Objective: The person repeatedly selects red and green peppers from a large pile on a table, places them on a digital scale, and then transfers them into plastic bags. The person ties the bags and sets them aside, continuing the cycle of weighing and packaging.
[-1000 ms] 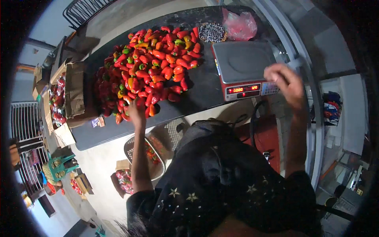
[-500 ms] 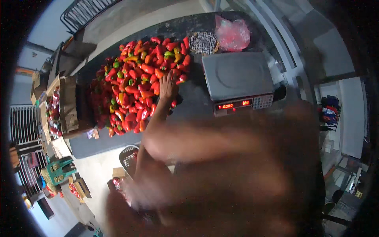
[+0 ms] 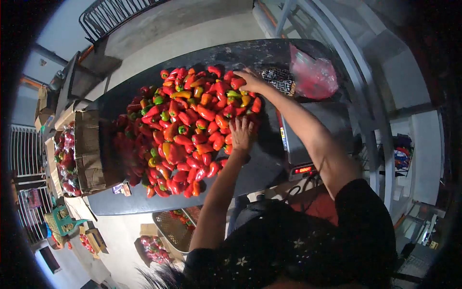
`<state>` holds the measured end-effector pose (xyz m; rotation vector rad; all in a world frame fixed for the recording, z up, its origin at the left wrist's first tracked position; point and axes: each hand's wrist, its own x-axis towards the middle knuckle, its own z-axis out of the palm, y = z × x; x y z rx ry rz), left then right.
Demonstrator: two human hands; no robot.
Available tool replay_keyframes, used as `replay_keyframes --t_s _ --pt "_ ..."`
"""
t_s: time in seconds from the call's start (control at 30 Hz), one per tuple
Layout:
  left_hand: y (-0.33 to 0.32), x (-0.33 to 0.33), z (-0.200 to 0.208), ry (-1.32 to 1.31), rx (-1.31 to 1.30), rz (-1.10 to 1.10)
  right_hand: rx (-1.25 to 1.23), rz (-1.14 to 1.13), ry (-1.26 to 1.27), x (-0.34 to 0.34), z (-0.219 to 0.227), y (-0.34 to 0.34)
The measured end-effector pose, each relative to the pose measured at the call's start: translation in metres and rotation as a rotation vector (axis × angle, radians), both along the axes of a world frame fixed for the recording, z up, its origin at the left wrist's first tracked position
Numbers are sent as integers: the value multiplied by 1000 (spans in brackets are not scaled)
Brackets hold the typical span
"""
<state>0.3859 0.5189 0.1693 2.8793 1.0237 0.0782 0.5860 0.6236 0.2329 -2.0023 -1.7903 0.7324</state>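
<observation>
A large heap of glossy peppers [image 3: 183, 139], mostly red with some green, yellow and orange, spreads over the dark table [image 3: 260, 173]. My left hand [image 3: 243, 135] lies on the near right edge of the heap, palm down with its fingers spread over red peppers. At the far right edge of the heap, my right hand [image 3: 248, 80] reaches in with fingers extended against a red pepper [image 3: 237, 83]. Some of its fingertips are hidden. Neither hand shows a pepper lifted off the heap. My right forearm crosses above the grey weighing scale [image 3: 301, 144], hiding part of it.
A pink plastic bag [image 3: 315, 79] and a black-and-white patterned item [image 3: 278, 81] lie beyond the scale. At the left stands a cardboard box [image 3: 89, 149] beside packed peppers. Below the table's near edge are a plastic crate [image 3: 171, 233] and a carton of wrapped peppers [image 3: 154, 248].
My right arm, blurred across the foreground before, now stretches over the scale, its hand at the heap's far right. My left hand remains at the heap's right side, nearer its front. The view has shifted.
</observation>
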Motion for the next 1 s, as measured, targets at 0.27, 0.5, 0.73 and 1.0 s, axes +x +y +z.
replay_keyframes --t_s 0.27,0.5,0.73,1.0 --pt "5 -8 -1 -14 -69 -53 -47 -14 -212 -24 -49 22" --pt "7 -12 -18 -91 36 -81 10 -5 -207 -29 -61 5" --pt "21 -16 -4 -138 -43 -173 115 18 -51 -20 -80 -8" --pt "9 -34 55 -598 -299 237 112 22 -154 -43 -64 -5"
